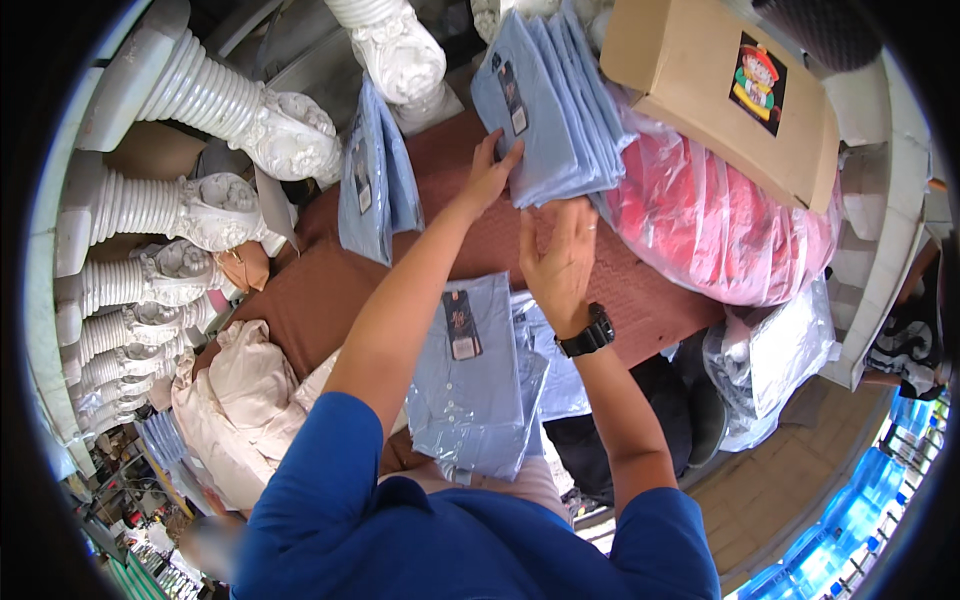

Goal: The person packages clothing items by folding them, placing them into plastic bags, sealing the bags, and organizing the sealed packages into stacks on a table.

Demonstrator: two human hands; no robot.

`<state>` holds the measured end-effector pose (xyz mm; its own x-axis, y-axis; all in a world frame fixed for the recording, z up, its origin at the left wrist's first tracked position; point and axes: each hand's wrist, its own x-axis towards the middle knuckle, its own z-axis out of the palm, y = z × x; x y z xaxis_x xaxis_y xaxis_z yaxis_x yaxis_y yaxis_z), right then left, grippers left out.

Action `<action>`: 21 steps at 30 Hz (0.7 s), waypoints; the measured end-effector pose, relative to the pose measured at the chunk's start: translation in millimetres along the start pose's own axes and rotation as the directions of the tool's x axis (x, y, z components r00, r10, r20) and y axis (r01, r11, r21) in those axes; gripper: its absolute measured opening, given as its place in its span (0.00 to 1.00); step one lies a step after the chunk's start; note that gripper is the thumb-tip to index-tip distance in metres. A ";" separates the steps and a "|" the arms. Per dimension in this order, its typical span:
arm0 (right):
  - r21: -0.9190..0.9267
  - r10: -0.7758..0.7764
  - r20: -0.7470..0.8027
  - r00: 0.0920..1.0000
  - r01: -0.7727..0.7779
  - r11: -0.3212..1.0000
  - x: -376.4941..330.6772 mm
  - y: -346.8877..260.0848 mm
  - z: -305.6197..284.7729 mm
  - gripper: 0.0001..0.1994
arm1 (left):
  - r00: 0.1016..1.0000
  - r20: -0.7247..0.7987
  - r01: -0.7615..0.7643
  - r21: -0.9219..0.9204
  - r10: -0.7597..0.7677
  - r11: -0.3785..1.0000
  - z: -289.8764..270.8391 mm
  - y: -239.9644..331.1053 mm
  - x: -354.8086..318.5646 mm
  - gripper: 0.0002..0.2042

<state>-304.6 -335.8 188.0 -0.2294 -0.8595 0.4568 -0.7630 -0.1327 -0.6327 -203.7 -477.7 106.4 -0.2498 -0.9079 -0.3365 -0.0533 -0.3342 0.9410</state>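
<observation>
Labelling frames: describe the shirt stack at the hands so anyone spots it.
Across the brown cloth, look to the far side, just left of the cardboard box. There, by the left hand and right hand, is a stack of bagged light-blue shirts. Its fanned layers make it thicker than the blue bundle farther left.

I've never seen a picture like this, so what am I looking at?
There's no machine: a person works bare-handed, seen from above by a wide fisheye camera on their head, which bends straight edges. On the brown cloth is a stack of plastic-wrapped blue shirts. The left hand is at its left side, the right hand at its near edge; whether either holds it firmly isn't clear. Nearby are more wrapped shirts, a cardboard box and a red bundle.
</observation>
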 end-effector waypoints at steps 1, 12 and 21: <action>-0.016 0.049 0.086 0.995 -0.047 0.999 -24.7 0.0 4.6 0.14 | 1.000 0.016 -0.009 0.124 0.007 0.992 -10.9 -5.7 4.7 0.45; -0.222 0.469 0.460 0.754 -0.414 0.883 -218.7 -28.4 -37.9 0.25 | 0.997 0.029 0.061 0.150 -0.066 0.987 -20.8 4.7 14.4 0.41; 0.076 0.432 0.595 0.678 -0.583 0.809 -197.8 -56.1 -23.3 0.19 | 0.954 0.215 0.211 0.014 -0.209 0.977 -31.2 10.0 12.0 0.42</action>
<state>-230.5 -146.9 147.7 -0.1260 -0.9335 -0.3356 -0.4380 0.3559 -0.8256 -177.1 -499.9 110.6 -0.4356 -0.7419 -0.5098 -0.1182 -0.5143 0.8495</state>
